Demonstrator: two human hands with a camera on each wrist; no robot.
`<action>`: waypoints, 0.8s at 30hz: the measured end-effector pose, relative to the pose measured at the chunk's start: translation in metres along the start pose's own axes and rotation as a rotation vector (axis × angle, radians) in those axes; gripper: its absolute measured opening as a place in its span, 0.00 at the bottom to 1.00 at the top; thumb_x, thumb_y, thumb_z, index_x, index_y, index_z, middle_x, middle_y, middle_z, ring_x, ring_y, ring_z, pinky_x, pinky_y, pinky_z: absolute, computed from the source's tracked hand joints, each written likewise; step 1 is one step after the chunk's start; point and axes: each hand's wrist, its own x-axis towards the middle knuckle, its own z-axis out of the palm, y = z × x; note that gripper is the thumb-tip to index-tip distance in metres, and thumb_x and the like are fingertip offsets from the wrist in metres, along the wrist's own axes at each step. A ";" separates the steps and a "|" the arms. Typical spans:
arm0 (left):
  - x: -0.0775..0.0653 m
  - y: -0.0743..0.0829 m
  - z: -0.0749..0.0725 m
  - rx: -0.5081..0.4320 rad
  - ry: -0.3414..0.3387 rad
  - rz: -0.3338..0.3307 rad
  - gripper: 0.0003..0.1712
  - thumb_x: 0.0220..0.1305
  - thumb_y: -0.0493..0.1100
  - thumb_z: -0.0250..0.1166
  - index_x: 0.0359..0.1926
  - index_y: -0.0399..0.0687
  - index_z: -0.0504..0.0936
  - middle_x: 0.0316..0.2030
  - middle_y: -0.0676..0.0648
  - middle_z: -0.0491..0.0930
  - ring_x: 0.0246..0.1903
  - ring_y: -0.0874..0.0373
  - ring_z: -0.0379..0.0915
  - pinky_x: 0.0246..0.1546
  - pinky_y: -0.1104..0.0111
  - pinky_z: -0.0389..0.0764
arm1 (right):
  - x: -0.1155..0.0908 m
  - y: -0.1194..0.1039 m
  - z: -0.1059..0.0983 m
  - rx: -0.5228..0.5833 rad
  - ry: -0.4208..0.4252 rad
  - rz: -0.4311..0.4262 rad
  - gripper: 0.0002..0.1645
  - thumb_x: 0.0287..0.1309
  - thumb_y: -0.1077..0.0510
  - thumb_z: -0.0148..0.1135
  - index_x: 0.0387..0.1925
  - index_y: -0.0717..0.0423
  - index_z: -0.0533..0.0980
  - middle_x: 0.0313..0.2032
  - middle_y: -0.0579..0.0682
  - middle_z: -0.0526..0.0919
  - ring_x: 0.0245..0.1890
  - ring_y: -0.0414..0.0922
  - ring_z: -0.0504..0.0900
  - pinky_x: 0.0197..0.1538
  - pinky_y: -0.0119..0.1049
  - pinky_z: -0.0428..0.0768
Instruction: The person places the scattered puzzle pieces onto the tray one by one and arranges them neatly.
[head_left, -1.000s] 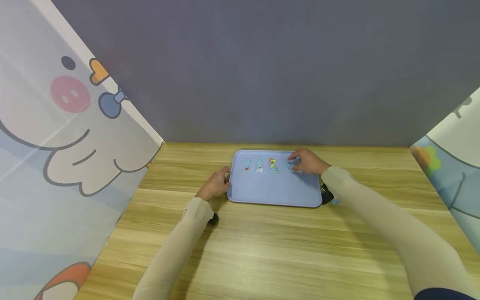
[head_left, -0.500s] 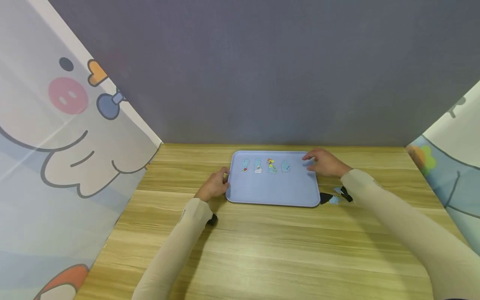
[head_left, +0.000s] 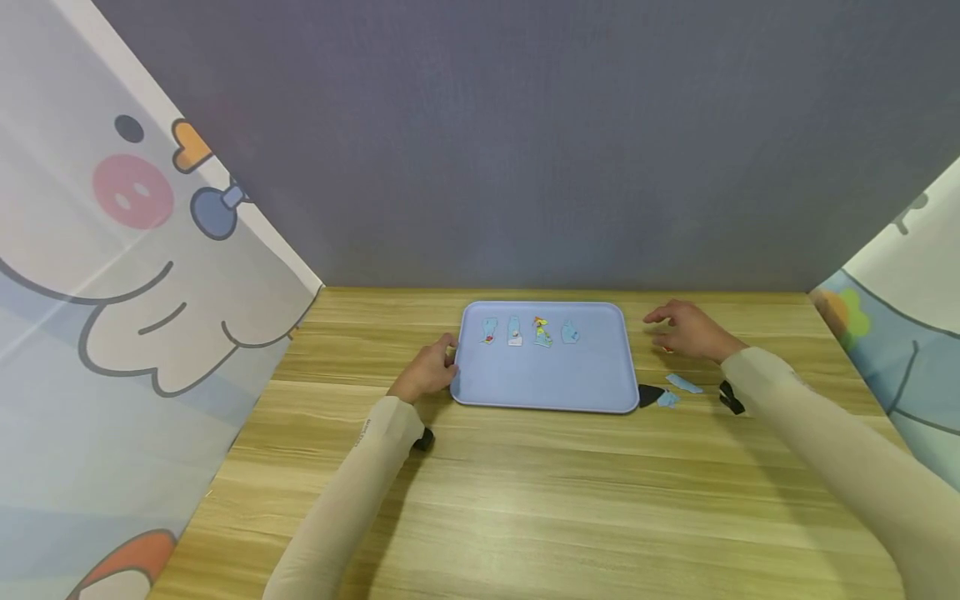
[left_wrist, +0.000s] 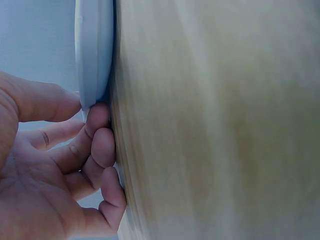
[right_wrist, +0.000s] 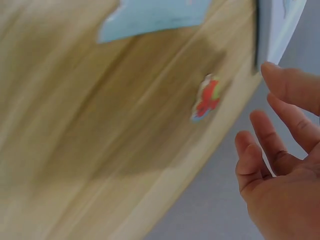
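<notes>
My left hand [head_left: 426, 371] holds the left edge of a light blue tray [head_left: 543, 379], thumb and fingertips at the rim [left_wrist: 92, 60] in the left wrist view. Along the tray's far side lies a row of thin flat pieces: a pale blue one with red [head_left: 489, 327], a blue and white one [head_left: 514, 331], a yellow and orange one [head_left: 543, 332] and another pale blue one [head_left: 571, 332]. Right of the tray, my right hand [head_left: 686, 331] hovers empty, fingers spread and slightly bent. A small red piece [right_wrist: 206, 98] lies on the table close by it.
Beside the tray's near right corner lie a black pointed piece [head_left: 649, 395], a light blue scrap [head_left: 668, 399] and a blue strip [head_left: 684, 384]. A grey panel [head_left: 562, 167] stands behind the wooden table [head_left: 525, 492]. A cartoon-printed wall [head_left: 150, 333] rises at left.
My right hand has left the fourth piece on the tray and moved right, over the table. The pieces beside the tray came into view. My left hand stays at the tray.
</notes>
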 end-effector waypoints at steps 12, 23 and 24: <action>-0.001 0.000 -0.001 0.004 -0.002 0.008 0.22 0.64 0.34 0.58 0.58 0.41 0.65 0.32 0.44 0.75 0.27 0.54 0.72 0.28 0.66 0.74 | -0.010 0.019 0.004 -0.062 0.010 0.030 0.24 0.47 0.65 0.70 0.48 0.70 0.76 0.44 0.66 0.78 0.48 0.65 0.70 0.58 0.61 0.54; -0.001 0.000 0.000 0.021 0.010 0.004 0.22 0.64 0.35 0.58 0.57 0.42 0.65 0.32 0.44 0.75 0.28 0.54 0.72 0.30 0.65 0.74 | -0.011 0.024 0.008 -0.080 0.005 0.000 0.22 0.47 0.66 0.69 0.47 0.70 0.77 0.39 0.61 0.81 0.42 0.59 0.74 0.52 0.55 0.59; 0.000 -0.001 0.001 0.022 0.009 0.005 0.22 0.64 0.35 0.58 0.57 0.42 0.65 0.32 0.44 0.75 0.28 0.54 0.72 0.30 0.65 0.74 | -0.011 0.024 0.008 -0.078 0.001 -0.001 0.22 0.47 0.67 0.69 0.47 0.70 0.77 0.39 0.61 0.81 0.42 0.59 0.74 0.53 0.55 0.59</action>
